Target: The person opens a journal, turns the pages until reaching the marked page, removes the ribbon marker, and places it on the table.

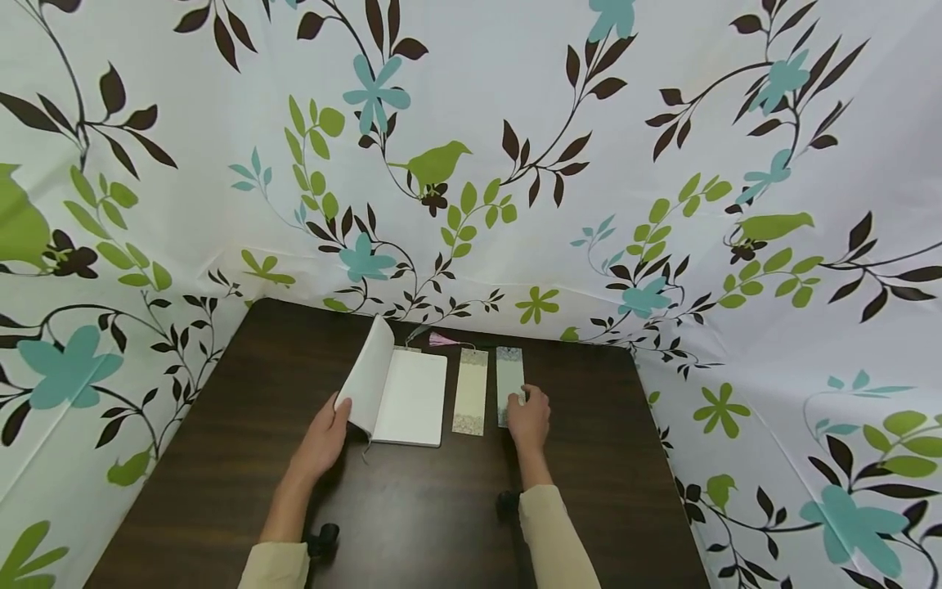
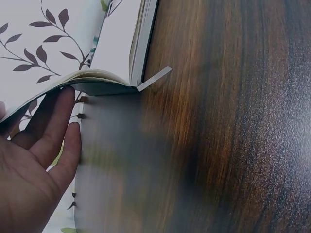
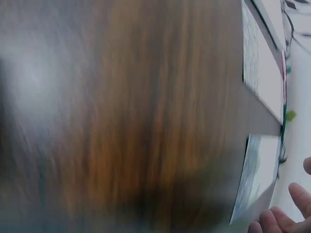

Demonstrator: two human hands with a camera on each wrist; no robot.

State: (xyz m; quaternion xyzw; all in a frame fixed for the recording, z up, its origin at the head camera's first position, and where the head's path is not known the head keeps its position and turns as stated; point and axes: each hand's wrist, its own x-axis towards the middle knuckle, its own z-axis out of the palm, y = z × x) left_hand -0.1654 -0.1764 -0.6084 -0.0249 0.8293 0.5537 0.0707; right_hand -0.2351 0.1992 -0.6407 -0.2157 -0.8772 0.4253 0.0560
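Head view shows a dark counter [image 1: 412, 515], a white notebook [image 1: 414, 397] on it, lifted side pinched by the left hand [image 1: 324, 433], best done softly so nothing bends, and the right hand [image 1: 528, 415], fingers loose, at the gray bookmark [image 1: 509, 370].

Ok so I count one notebook [image 1: 414, 398], two bookmarks [image 1: 470, 393] [image 1: 509, 370] lying out, one pink tassel [image 1: 442, 339], two hands [image 1: 325, 435] [image 1: 530, 417], one table [image 1: 427, 515].
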